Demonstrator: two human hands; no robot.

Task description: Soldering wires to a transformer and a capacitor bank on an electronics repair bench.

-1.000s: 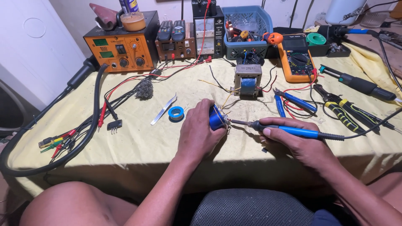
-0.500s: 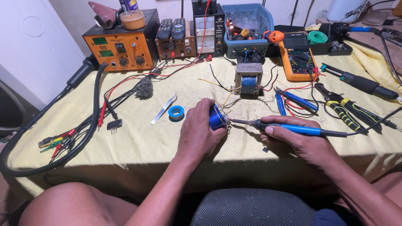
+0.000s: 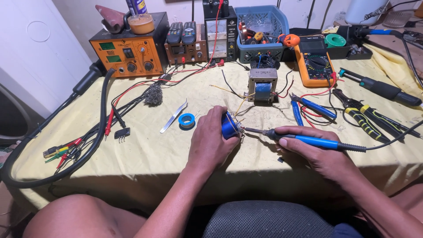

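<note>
Currently left hand point(image 3: 211, 141) grips a small blue round component point(image 3: 229, 125), fingers wrapped close about it, just above the yellow tablecloth point(image 3: 145, 154) near mid-table. Right hand point(image 3: 317, 154) clasps the blue-handled soldering iron point(image 3: 308, 140); its tip meets the component's right side. Transformer point(image 3: 262, 84) sits behind.

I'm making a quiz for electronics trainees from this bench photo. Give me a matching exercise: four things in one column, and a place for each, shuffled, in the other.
Things:
1. soldering iron
2. small blue component
3. tweezers
4. multimeter

Places:
A. lying on the yellow cloth, left of the blue tape roll
B. held in the left hand
C. at the back, right of the blue basket
D. gripped in the right hand

Pairs: 1-D, 2-B, 3-A, 4-C
</note>
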